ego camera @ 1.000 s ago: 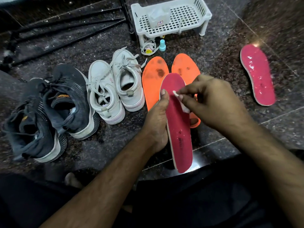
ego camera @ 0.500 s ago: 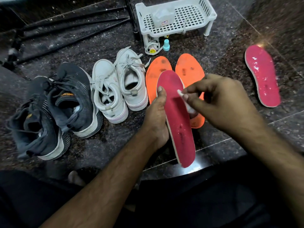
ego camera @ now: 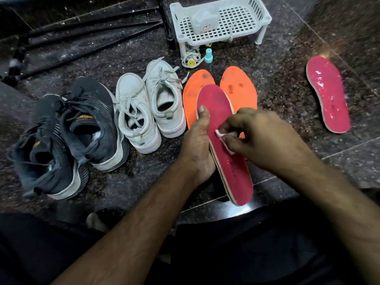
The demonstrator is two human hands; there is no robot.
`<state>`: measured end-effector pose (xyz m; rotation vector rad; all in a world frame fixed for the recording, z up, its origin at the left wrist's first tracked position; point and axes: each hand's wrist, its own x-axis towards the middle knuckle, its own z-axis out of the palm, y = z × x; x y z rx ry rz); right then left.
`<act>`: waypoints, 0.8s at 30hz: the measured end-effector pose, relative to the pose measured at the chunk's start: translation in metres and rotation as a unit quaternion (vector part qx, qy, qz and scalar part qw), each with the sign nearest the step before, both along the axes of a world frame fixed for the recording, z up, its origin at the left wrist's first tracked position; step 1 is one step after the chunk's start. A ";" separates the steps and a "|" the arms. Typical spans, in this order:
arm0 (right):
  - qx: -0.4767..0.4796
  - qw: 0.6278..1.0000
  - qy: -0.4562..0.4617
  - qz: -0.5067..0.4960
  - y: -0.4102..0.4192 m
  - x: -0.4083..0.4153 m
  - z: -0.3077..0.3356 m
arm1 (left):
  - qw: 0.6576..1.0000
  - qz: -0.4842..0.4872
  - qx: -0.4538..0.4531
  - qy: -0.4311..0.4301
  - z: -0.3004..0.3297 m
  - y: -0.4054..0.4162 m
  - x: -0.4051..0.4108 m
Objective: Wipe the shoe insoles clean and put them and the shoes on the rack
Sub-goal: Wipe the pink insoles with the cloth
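Note:
My left hand (ego camera: 198,147) grips a pink insole (ego camera: 216,108) by its left edge, thumb on top, tilted above the floor. My right hand (ego camera: 259,138) pinches a small white wipe (ego camera: 221,134) and presses it on the insole's middle. Two orange insoles (ego camera: 239,89) lie on the floor behind it, partly hidden. A second pink insole (ego camera: 328,93) lies wet and shiny at the right. White sneakers (ego camera: 150,105) and dark grey sneakers (ego camera: 67,136) stand to the left. The white plastic rack (ego camera: 222,23) stands at the back.
A white packet (ego camera: 204,21) lies on the rack. A small teal bottle (ego camera: 208,56) and a round tag with laces (ego camera: 191,60) sit under its front. Black tripod legs (ego camera: 86,27) cross the floor at the back left. My bare toe (ego camera: 93,221) shows below.
My right hand with the wipe has slid down the pink insole from near the toe toward the middle. The left hand keeps its hold.

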<state>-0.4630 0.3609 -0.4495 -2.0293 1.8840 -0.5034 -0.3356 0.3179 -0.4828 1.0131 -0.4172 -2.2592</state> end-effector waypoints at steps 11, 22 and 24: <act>0.010 1.000 0.003 0.011 -0.005 -0.013 0.001 | 1.000 -0.009 -0.012 -0.002 0.005 -0.001 0.002; -0.014 0.998 -0.048 0.029 -0.008 0.001 -0.005 | 0.997 -0.070 -0.016 -0.025 0.009 0.006 -0.003; -0.034 0.999 -0.030 -0.027 -0.016 -0.008 -0.009 | 0.993 -0.093 -0.050 -0.052 0.008 0.008 -0.003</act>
